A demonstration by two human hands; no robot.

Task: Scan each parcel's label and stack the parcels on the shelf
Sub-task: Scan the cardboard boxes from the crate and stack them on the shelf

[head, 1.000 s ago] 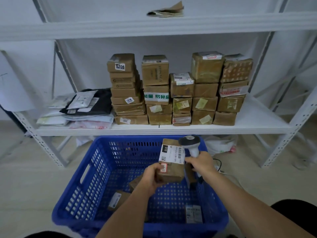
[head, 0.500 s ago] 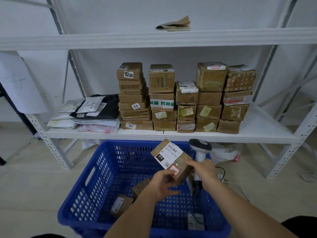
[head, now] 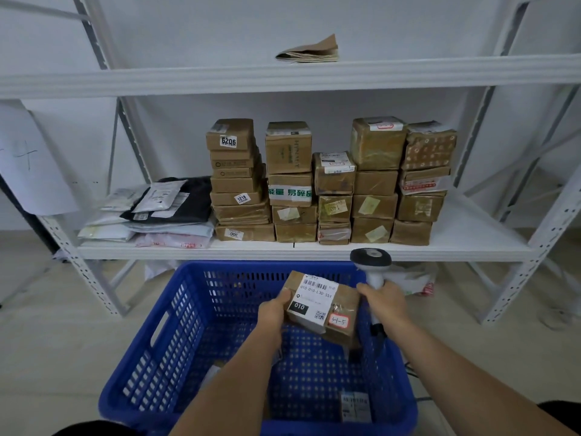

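White shelving bay, blue basket point(head: 176, 338) sitting on floor in front. Left hand point(head: 273, 313) gripping labelled parcel point(head: 323, 306) over basket; right hand point(head: 385, 305) clutching scanner point(head: 372, 265) beside it. Stacked boxes point(head: 333, 184) sitting on shelf point(head: 471, 243) behind.

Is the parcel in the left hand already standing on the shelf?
No, the left hand holds the parcel above the blue basket.

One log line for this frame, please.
left hand: holds labelled parcel | right hand: grips scanner | over blue basket | stage: scanning
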